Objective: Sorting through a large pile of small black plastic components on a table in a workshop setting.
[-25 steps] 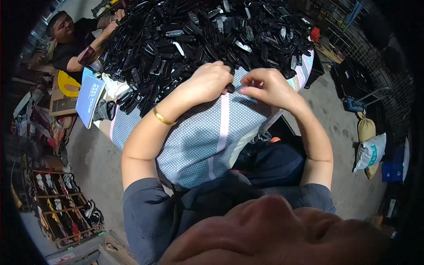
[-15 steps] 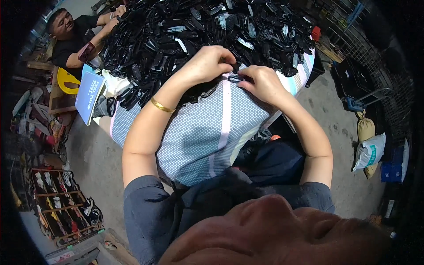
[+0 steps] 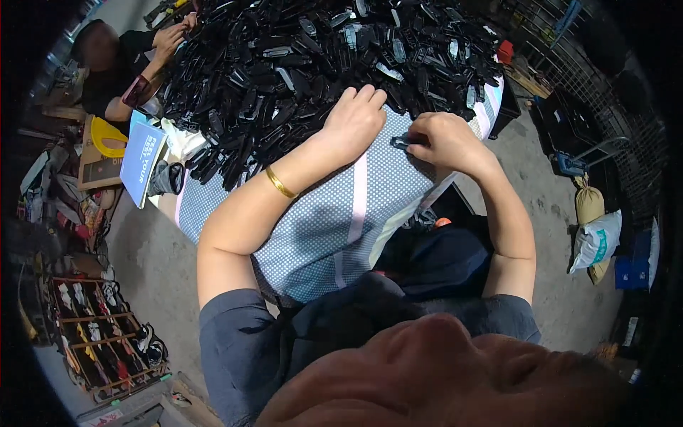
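At the far left a wooden rack [image 3: 107, 341] stands on the floor, its compartments filled with rows of small dark and pale items too small to tell apart. Above it, a blue book [image 3: 141, 156] lies at the table's edge beside a yellow object [image 3: 105, 135]. A co-worker's hands [image 3: 169, 34] reach into the heap from the upper left corner.

The table is covered with a blue-and-white dotted cloth [image 3: 334, 220] with a pale pink stripe. A great heap of small black plastic parts [image 3: 299, 64] covers its far half, some with silvery faces.

The person's left hand [image 3: 356, 121], a gold bangle [image 3: 279, 183] on the wrist, lies palm down with fingers loosely curled on the near edge of the heap, holding nothing that shows. The right hand [image 3: 445, 139] is just beside it on the bare cloth, closed in a pinch on one small black part [image 3: 400, 142], which sticks out from the fingertips towards the left hand, at the heap's near edge.

To the right, a grey concrete floor [image 3: 562, 299] holds a tan sack [image 3: 589, 203] and a white bag [image 3: 596, 242], with wire racks [image 3: 590, 78] behind.
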`<state>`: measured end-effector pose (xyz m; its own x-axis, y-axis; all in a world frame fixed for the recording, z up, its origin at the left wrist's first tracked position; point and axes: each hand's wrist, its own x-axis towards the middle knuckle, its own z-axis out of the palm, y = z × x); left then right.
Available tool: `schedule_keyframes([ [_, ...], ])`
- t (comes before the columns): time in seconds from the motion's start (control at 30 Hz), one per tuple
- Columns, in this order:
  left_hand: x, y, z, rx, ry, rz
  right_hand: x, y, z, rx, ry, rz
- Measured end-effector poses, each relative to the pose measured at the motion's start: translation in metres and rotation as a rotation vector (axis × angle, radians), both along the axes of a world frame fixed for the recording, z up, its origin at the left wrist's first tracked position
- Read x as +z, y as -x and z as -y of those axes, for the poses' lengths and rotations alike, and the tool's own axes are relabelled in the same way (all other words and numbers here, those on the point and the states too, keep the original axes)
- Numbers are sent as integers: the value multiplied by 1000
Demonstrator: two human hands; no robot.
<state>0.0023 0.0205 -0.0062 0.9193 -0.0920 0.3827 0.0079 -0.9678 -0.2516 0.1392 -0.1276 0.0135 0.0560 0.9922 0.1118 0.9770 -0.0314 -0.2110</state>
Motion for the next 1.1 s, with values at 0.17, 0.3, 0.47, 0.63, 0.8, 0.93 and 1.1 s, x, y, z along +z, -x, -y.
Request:
schedule_keyframes([
  [0.17, -4, 0, 0, 142, 150, 88, -3, -9, 1, -35, -38, -177],
  [0.3, -5, -5, -2, 201, 121, 112, -4, -12, 0, -22, -90, -170],
  [0.47, -2, -3, -1, 258, 16, 120, -8, -8, -6, -60, -125, -231],
  [0.63, 1, 11, 11, 180, 148, 117, -27, -9, -12, -132, -196, -476],
  [0.8, -5, 11, 16, 102, 593, -18, -37, -5, -19, -177, -180, -762],
  [0.93, -6, 10, 16, 107, 698, -13, -42, -4, -21, -220, -155, -1030],
  [1.1, 1, 4, 15, 239, 1150, 49, -36, 8, -17, -203, -292, -1358],
])
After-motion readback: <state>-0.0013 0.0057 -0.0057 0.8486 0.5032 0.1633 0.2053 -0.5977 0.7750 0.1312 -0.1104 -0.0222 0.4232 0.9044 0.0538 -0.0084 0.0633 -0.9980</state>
